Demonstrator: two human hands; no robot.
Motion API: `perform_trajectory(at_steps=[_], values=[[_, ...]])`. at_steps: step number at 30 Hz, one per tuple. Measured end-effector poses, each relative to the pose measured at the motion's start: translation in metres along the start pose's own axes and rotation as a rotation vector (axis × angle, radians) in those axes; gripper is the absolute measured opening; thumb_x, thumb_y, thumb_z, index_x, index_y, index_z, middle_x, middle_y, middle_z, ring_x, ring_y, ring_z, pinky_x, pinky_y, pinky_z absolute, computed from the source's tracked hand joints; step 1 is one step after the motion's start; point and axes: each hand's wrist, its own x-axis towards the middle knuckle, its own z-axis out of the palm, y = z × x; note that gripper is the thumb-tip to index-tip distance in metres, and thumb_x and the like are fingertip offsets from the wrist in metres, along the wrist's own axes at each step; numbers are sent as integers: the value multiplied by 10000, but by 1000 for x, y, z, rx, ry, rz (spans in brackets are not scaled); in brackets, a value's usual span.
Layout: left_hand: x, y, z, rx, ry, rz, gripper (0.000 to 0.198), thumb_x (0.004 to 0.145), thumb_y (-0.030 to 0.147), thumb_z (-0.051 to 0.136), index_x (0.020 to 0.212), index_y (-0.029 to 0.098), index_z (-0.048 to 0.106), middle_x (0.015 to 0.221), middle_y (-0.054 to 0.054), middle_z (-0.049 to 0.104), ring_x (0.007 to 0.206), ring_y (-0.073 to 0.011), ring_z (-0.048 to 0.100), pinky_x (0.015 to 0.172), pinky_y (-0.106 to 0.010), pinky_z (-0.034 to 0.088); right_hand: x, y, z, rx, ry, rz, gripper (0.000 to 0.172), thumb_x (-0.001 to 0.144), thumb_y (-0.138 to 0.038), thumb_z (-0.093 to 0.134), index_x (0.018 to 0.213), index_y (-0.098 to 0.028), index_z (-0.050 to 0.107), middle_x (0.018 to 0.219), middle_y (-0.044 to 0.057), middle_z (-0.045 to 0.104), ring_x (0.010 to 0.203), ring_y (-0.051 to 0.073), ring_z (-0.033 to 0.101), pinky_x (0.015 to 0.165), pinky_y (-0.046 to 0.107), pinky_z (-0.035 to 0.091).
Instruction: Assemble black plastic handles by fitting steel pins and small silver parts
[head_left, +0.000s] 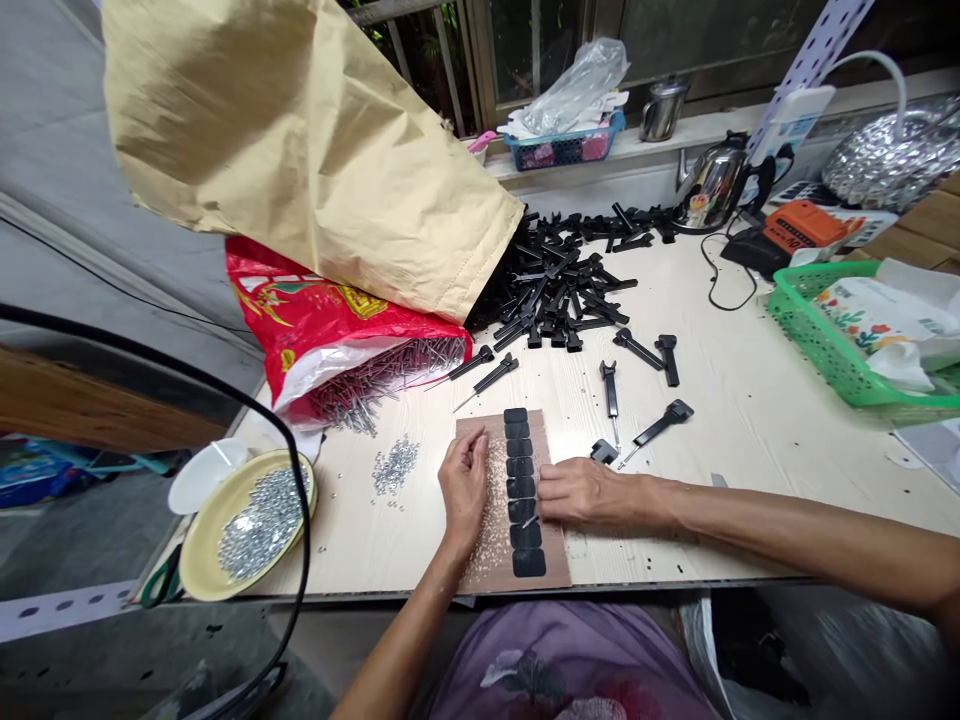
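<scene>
A brown board (555,570) lies at the table's front edge, with a column of several black rounded square pieces (529,562) on it and pale specks to their left. My left hand (461,482) rests on the board's left side, thumb and fingers pinched together; whatever it may hold is too small to make out. My right hand (576,492) is closed at the right side of the column, its fingertips by the middle pieces, and its contents are hidden. Small clear bits (395,466) lie in a pile left of my left hand.
Black plastic parts (562,290) are heaped at the back, with loose ones (664,425) nearer. A red bag (337,320) spills metal pins beneath a tan sack (315,150). A yellow bowl (196,560) stands left, a green basket (817,370) right, a kettle (712,185) behind.
</scene>
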Motion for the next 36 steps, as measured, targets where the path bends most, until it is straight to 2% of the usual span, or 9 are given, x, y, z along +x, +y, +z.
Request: perform_trajectory(at_steps=[1, 5, 10, 15, 21, 26, 30, 33, 36], values=[[0, 0, 0, 17, -2, 6, 275, 847, 357, 553, 1032, 203, 685, 1046, -73, 675, 988, -207, 607, 892, -323, 442, 1, 1, 0, 6, 12, 3, 291, 962, -193, 363, 864, -185, 637, 783, 6, 609, 752, 123, 497, 631, 266, 476], [0, -3, 1, 81, 4, 32, 300, 869, 364, 519, 1065, 193, 668, 1061, -75, 668, 993, -206, 609, 879, -336, 463, 8, 22, -7, -38, 220, 283, 304, 959, -258, 397, 835, -125, 641, 773, 52, 603, 747, 142, 503, 586, 276, 478], [1, -5, 2, 98, 4, 45, 291, 881, 358, 504, 1056, 195, 669, 1063, -69, 673, 1003, -200, 609, 894, -336, 463, 5, 25, -1, 78, 82, 24, 345, 980, -220, 325, 865, -165, 646, 773, 11, 594, 718, 111, 488, 592, 239, 470], [1, -6, 2, 106, 15, 66, 291, 878, 357, 504, 1052, 192, 669, 1060, -73, 671, 1000, -205, 611, 893, -343, 463, 8, 39, -3, 30, 206, 259, 369, 974, -319, 346, 890, -112, 639, 816, 54, 590, 787, 132, 492, 638, 252, 457], [0, -7, 2, 106, 11, 65, 284, 878, 352, 504, 1042, 190, 670, 1053, -71, 673, 995, -203, 611, 893, -335, 459, 9, 41, -4, 72, 176, 203, 288, 967, -302, 394, 900, -148, 628, 840, 47, 585, 822, 137, 482, 679, 261, 446], [0, -8, 1, 107, 3, 67, 280, 888, 345, 492, 1047, 194, 667, 1057, -64, 674, 997, -192, 608, 898, -327, 456, 7, 19, 4, 59, 179, 217, 291, 974, -264, 367, 896, -139, 617, 842, 45, 574, 813, 135, 484, 664, 260, 451], [-1, -7, 0, 115, -1, 56, 281, 891, 346, 486, 1044, 194, 666, 1043, -64, 675, 985, -195, 610, 883, -333, 462, -3, 1, 9, 46, 103, 90, 283, 973, -226, 357, 882, -138, 611, 817, 40, 578, 756, 124, 483, 617, 248, 445], [-2, -5, -1, 98, -6, 49, 286, 891, 354, 486, 1060, 203, 662, 1046, -62, 670, 987, -196, 609, 863, -328, 472, -26, 9, -3, -9, 158, 199, 273, 968, -246, 383, 899, -129, 620, 833, 52, 600, 755, 124, 506, 626, 252, 450], [-2, -4, -1, 78, -10, 38, 291, 894, 357, 484, 1060, 199, 663, 1043, -64, 668, 980, -195, 610, 853, -327, 477, -50, 27, -27, -145, 170, 316, 279, 953, -282, 422, 844, -143, 637, 812, 49, 613, 731, 131, 516, 618, 259, 427]])
